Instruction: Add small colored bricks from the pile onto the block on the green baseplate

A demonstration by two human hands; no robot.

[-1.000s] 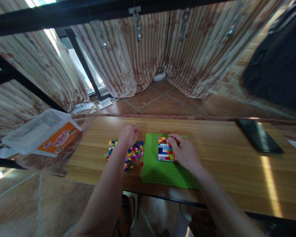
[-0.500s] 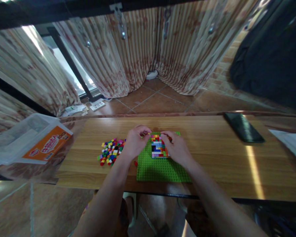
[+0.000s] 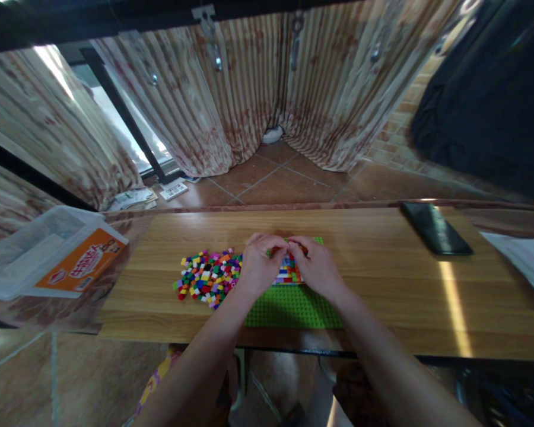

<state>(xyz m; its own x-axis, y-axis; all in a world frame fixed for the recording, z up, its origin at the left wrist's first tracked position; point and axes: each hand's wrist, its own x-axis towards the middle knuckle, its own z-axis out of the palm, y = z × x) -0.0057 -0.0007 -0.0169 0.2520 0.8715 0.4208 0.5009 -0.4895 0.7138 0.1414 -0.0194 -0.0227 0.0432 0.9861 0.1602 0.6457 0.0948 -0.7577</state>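
A green studded baseplate [image 3: 293, 309] lies on the wooden table, bearing a flat multicoloured patch of toy building bricks [image 3: 289, 273]. My left hand [image 3: 261, 261] is over the patch's left and upper part, thumb and fingers pinched together. A small brick appears to be in that pinch, though the fingertips hide most of it. On the right edge of the patch rests my right hand [image 3: 315, 267], its fingers curled and closed. Both sets of fingertips almost meet at the patch's top. To the left, a heap of loose bricks [image 3: 209, 276] is spread beside the baseplate.
A clear plastic tub [image 3: 53, 249] with an orange label stands at the far left. On the right lie a dark phone [image 3: 436, 228] and a white sheet [image 3: 523, 261]. Striped curtains [image 3: 231, 101] hang behind the table [image 3: 369, 284].
My left hand has moved right, from the patch's left edge to over it, bringing its fingertips to the right hand's. My right hand has stayed at nearly the same place on the patch.
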